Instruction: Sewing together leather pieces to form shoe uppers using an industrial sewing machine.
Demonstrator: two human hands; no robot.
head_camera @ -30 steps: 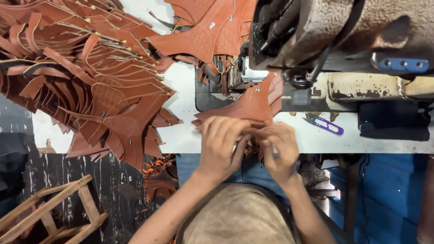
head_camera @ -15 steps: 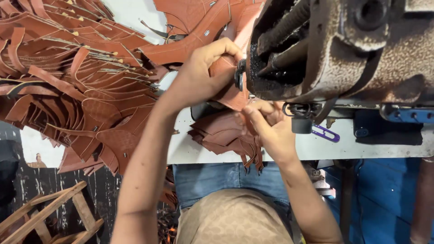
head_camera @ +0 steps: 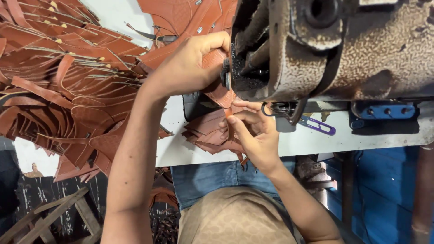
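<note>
Under the sewing machine, both hands pinch a brown leather piece.

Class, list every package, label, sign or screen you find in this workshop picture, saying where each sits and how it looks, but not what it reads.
None in view: no package, label, sign or screen shows.
Only brown leather pieces, a worn sewing machine and the white table.

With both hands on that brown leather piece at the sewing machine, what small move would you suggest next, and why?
Probably ease the leather piece flat under the machine head: the left hand presses it by the head, while the right hand pinches its lower edge.
</note>
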